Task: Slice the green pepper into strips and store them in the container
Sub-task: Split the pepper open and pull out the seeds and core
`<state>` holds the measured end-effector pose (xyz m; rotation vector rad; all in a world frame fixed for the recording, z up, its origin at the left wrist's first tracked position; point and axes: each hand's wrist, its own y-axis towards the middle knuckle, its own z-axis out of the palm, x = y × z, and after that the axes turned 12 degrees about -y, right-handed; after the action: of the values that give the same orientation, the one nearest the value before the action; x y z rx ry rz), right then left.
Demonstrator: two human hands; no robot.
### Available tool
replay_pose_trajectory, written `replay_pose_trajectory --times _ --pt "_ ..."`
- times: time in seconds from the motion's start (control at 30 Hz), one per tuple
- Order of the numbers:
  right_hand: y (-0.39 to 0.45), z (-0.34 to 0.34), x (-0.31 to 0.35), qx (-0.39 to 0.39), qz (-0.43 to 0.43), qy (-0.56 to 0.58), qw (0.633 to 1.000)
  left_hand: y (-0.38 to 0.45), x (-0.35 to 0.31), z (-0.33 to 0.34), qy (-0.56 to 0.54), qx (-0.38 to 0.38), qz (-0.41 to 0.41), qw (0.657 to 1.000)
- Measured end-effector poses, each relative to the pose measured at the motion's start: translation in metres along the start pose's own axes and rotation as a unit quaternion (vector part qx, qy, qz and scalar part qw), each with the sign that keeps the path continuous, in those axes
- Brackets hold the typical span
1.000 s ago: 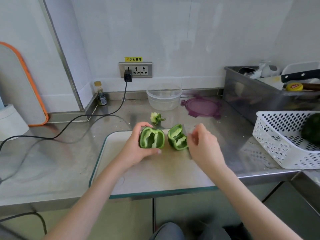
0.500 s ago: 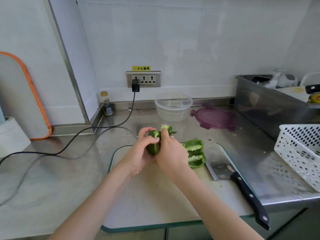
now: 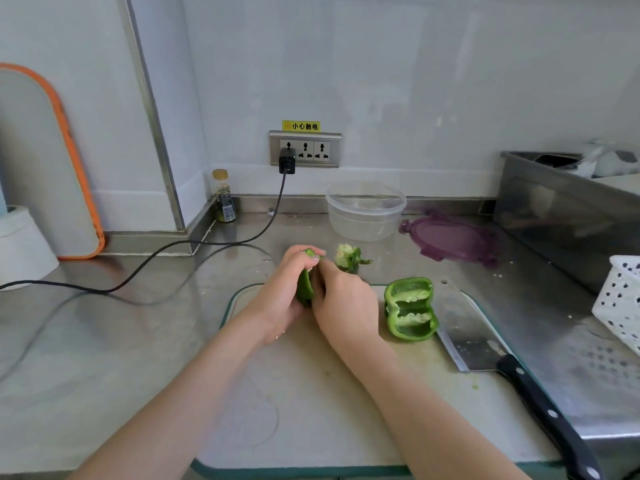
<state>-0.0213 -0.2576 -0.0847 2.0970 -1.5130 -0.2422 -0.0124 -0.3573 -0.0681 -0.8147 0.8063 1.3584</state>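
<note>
Here, two pepper halves: one half (image 3: pixel 304 289) clasped between left hand (image 3: pixel 282 292) and right hand (image 3: pixel 343 299), other half (image 3: pixel 410 309) on cutting board (image 3: pixel 311 393), beside one cleaver (image 3: pixel 485 344).

Bright, soft daylight fills the scene, with faint shadows, dull glare on the steel counter (image 3: pixel 104 341), wide-angle bending at the edges and slight overall softness.

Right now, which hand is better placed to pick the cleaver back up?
The right hand. The cleaver lies on the right edge of the cutting board, handle toward the person. The left hand grips the pepper half, so it would have to cross over.
</note>
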Motion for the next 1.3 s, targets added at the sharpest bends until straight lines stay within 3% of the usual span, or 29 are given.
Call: replay_pose_trajectory --times 0.5,0.67,0.73,0.9,0.97,1.17,1.23,1.3 --pt "0.000 0.001 -0.002 0.005 -0.095 -0.045 0.994 0.003 -0.003 -0.008 -0.111 -0.034 -0.068 0.991" --pt "-0.001 -0.004 0.002 -0.004 -0.020 0.036 0.999 0.000 -0.011 -0.012 -0.137 0.026 -0.043 0.989" --pt "-0.003 -0.005 0.006 -0.012 0.017 0.015 1.000 -0.001 -0.011 -0.013 -0.116 0.052 -0.022 0.992" --pt "-0.002 -0.002 0.009 -0.003 0.016 -0.046 0.999 -0.004 -0.006 -0.012 -0.040 0.086 0.027 0.995" --pt "0.000 0.000 0.007 -0.038 0.000 -0.039 0.998 -0.004 -0.006 -0.010 -0.043 0.086 0.030 0.995" --pt "0.002 0.000 0.008 -0.114 -0.079 -0.075 0.988 -0.004 -0.010 -0.013 -0.121 0.049 -0.020 0.991" --pt "0.000 0.001 0.009 -0.108 -0.104 -0.069 0.986 -0.002 -0.014 -0.015 -0.171 0.034 -0.027 0.984" --pt "-0.002 -0.001 0.008 -0.082 -0.063 -0.007 0.995 0.000 -0.018 -0.018 -0.211 0.023 -0.027 0.977"
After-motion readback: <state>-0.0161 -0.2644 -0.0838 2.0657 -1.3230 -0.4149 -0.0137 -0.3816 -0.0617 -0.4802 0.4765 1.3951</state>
